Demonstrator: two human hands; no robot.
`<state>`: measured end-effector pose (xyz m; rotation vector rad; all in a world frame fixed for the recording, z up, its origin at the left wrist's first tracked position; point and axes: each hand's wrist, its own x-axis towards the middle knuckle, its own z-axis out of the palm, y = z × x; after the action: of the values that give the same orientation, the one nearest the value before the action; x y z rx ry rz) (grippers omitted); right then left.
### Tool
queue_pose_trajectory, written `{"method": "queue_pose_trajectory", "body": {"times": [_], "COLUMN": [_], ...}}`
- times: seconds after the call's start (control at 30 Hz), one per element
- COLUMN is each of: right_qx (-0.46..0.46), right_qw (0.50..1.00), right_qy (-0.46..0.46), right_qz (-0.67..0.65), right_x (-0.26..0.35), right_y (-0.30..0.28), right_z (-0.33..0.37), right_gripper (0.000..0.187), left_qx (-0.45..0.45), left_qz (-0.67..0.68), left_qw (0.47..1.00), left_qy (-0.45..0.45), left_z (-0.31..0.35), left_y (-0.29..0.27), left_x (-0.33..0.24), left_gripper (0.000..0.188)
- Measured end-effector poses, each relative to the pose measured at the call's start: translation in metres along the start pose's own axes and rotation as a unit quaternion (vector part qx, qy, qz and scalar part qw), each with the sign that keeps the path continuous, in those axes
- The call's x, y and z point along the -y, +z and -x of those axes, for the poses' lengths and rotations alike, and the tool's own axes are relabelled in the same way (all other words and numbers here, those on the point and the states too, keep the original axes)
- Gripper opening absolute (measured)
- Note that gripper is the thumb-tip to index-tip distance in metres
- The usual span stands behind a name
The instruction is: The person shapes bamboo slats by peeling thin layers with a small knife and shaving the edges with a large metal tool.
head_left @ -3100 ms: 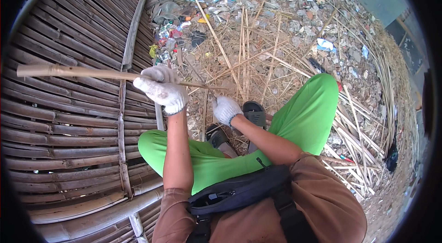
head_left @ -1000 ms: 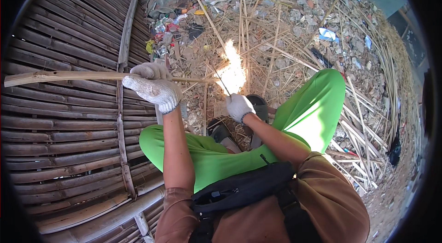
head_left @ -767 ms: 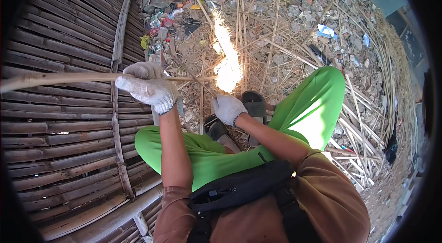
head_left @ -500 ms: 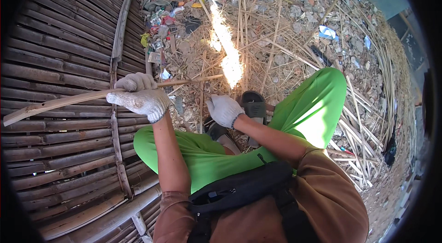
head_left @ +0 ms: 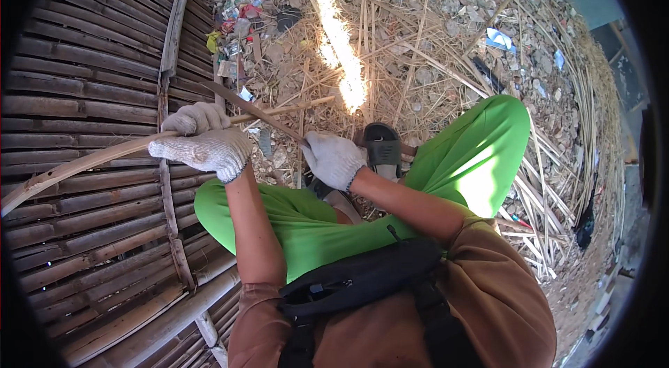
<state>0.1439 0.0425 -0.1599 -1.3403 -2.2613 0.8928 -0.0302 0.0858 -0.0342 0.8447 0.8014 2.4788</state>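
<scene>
My left hand (head_left: 205, 141), in a white knitted glove, is closed around a pale bamboo strip (head_left: 77, 167). The strip bows down to the left edge and its thinner end runs right, over the littered ground. In my right hand (head_left: 333, 160), gloved alike, is a long knife with a narrow dark blade (head_left: 259, 114). Its blade slants up and left, crossing over the strip just right of my left hand; whether they touch I cannot tell. The far end of its handle shows beyond my right wrist, and the glove hides the rest.
A slatted bamboo wall or platform (head_left: 90, 117) fills the left side. Scraps, straw and loose bamboo strips (head_left: 536, 208) cover the ground, with a bright sunlit streak (head_left: 338, 47) ahead. My green-trousered knees flank my hands; a sandal (head_left: 382, 148) is just beyond the right hand.
The knife blade has swung into plain view, slanting up-left across the bamboo strip. My left hand has shifted slightly left and the strip's left end now reaches lower. The view has tilted a little.
</scene>
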Motion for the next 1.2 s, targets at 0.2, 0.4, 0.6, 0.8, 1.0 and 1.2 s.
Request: {"method": "queue_pose_trajectory", "body": {"times": [0.2,0.4,0.6,0.8,1.0,1.2], "right_qx": [0.109,0.017,0.240,0.005,0.227,0.068], "right_qw": [0.980,1.000,0.954,0.996,0.954,0.979], "right_qy": [0.166,0.018,0.092,0.085,0.157,0.190], "right_qz": [0.031,0.018,0.156,-0.007,0.112,0.003], "right_x": [-0.084,-0.017,-0.168,-0.039,-0.173,-0.059], "right_y": [0.029,0.021,0.055,0.036,0.055,0.052], "right_z": [-0.015,-0.007,-0.018,-0.009,-0.008,-0.007], "right_gripper": [0.040,0.030,0.030,0.032,0.033,0.029], "left_qx": [0.017,0.033,0.019,0.001,0.034,0.003], "left_qz": [0.010,-0.023,0.023,-0.029,0.008,-0.046], "left_qw": [1.000,0.999,1.000,1.000,0.999,0.999], "left_qy": [0.002,0.020,-0.005,0.004,-0.024,0.010], "left_z": [-0.014,-0.016,-0.021,-0.032,-0.036,-0.043], "left_y": [0.004,-0.019,-0.008,-0.021,-0.022,-0.035], "left_x": [0.005,0.001,0.012,0.000,0.004,0.000], "left_gripper": [0.068,0.068,0.066,0.066,0.068,0.069]}}
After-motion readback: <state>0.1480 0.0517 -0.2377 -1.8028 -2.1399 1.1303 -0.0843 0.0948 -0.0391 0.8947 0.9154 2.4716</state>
